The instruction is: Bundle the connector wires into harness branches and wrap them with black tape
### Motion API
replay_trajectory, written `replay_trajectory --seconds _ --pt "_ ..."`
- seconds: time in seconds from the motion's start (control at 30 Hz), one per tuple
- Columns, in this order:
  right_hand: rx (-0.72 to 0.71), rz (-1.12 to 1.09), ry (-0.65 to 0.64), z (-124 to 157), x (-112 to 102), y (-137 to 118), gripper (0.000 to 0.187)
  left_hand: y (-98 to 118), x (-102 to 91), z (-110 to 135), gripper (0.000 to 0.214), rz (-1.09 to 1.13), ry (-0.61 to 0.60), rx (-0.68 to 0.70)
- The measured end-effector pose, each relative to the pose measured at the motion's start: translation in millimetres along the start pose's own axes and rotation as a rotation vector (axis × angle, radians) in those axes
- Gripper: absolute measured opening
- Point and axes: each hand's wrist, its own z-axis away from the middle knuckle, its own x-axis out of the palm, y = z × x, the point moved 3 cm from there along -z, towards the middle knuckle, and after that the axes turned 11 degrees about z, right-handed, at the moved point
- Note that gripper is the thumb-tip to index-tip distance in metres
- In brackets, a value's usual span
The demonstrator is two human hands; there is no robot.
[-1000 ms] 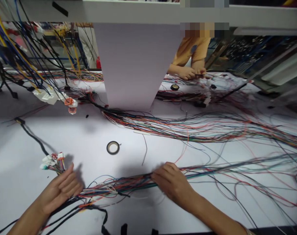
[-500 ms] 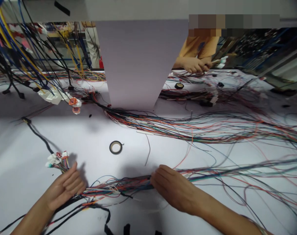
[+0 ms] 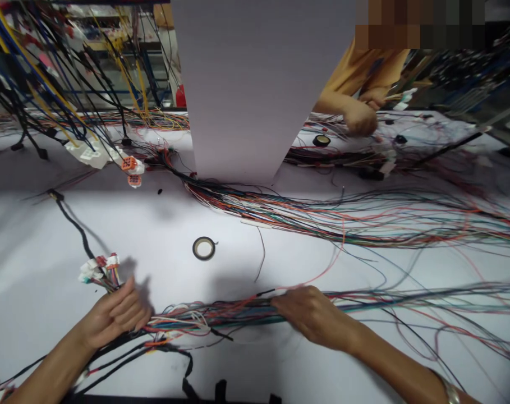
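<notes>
A long bundle of multicoloured wires (image 3: pixel 242 314) runs between my hands over the white table. My left hand (image 3: pixel 118 317) is wrapped round its left end, with white and red connectors (image 3: pixel 100 266) sticking out above the thumb. Farther right, my right hand (image 3: pixel 311 317) closes over the same bundle, its fingertips hidden against the wires. Past that hand the wires fan out to the right. Black-taped branches (image 3: pixel 170 349) lie just below the left part of the bundle.
A roll of black tape (image 3: pixel 203 248) lies mid-table. Behind it stretches a second wire bundle (image 3: pixel 280 216), in front of a grey panel (image 3: pixel 255 95). Cables with white and orange connectors (image 3: pixel 131 164) hang at upper left. Across the table, a person's hands (image 3: pixel 362 115) hold wires.
My right hand has slid slightly right along the wire bundle. My left hand keeps its grip. The view has shifted a little, and the co-worker's hands have moved.
</notes>
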Motion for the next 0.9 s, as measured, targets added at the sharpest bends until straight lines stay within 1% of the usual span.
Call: replay_trajectory --seconds 0.1,0.17,0.3,0.4,0.47,0.57,0.63,0.7,0.77,0.83,0.9 --pt "-0.011 -0.07 0.016 0.1 2.9 2.2 0.04 -0.5 -0.6 2.4 0.067 -0.054 -0.01 -0.012" --pt "0.017 -0.074 0.045 1.3 1.6 3.4 0.039 -1.0 -0.2 2.9 0.067 -0.062 -0.006 -0.018" --pt "0.146 -0.068 0.072 4.8 -9.1 1.1 0.031 -1.3 0.4 0.9 0.066 -0.016 0.001 -0.023" --pt "0.221 0.045 0.168 1.8 -19.1 -14.0 0.023 -0.9 -0.1 -0.7 0.067 0.003 0.02 -0.039" --pt "0.213 0.095 0.198 -5.3 -18.7 -31.4 0.018 -0.2 -0.3 -1.1 0.067 0.001 0.028 -0.036" --pt "0.156 0.011 0.119 -20.8 -6.1 -55.9 0.022 0.2 -0.2 -1.1 0.066 -0.014 0.013 -0.025" --pt "0.154 -0.02 0.114 -30.2 0.9 -62.4 0.024 -0.2 -0.7 -1.2 0.065 -0.009 -0.004 -0.023" --pt "0.186 0.004 0.125 -36.6 4.0 -59.4 0.021 -0.9 -1.4 -1.5 0.064 0.011 -0.022 -0.026" --pt "0.202 0.047 0.094 -39.7 4.3 -51.7 0.015 -1.2 -2.1 -1.9 0.064 0.019 -0.031 -0.031" --pt "0.179 0.079 0.057 -40.4 1.7 -44.8 0.013 -1.0 -2.5 -2.4 0.064 0.019 -0.031 -0.034" --pt "0.141 0.079 0.071 -39.9 -4.0 -40.7 0.018 -0.4 -2.1 -2.9 0.065 0.018 -0.03 -0.032"
